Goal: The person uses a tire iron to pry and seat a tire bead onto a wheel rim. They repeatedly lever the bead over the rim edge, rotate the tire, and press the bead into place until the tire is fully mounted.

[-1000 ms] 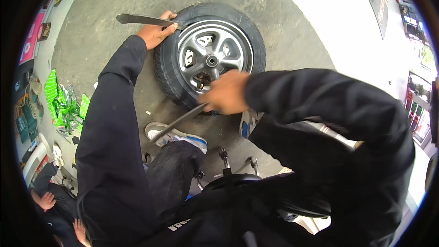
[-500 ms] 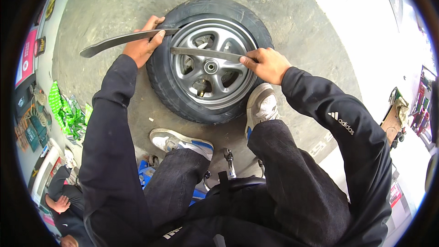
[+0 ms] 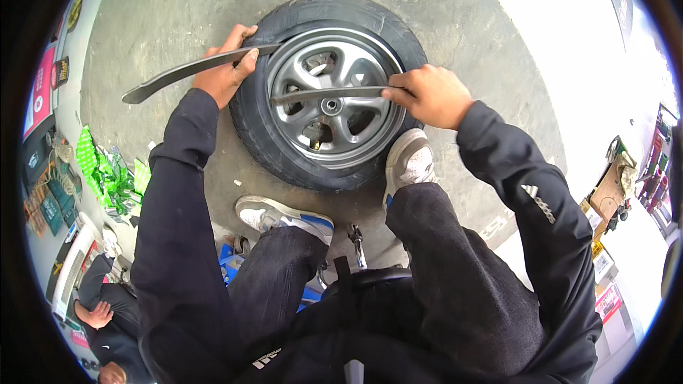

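Note:
A black tyre (image 3: 250,124) lies flat on the floor in front of me, with a grey spoked wheel rim (image 3: 346,122) inside it. Closed around a long, curved tyre lever (image 3: 171,75), my left hand (image 3: 226,71) rests at the tyre's left sidewall. That lever's inner tip meets the upper left of the rim, where the tyre edge is; its broad end sticks out to the left. My right hand (image 3: 434,95) grips a second tyre lever (image 3: 324,94) by its right end. This one lies across the view of the rim just above the hub; whether it touches the spokes I cannot tell.
My shoes (image 3: 283,215) stand near the tyre, the right one close against it. Blue metal parts (image 3: 229,264) sit between my legs. Green packaging (image 3: 110,181) lies at left, cardboard boxes (image 3: 606,195) at right. Another person's hand (image 3: 99,314) shows at lower left.
My right hand has shifted a little right and its lever has tilted, the left end now lower. My left hand and its lever stay nearly in place.

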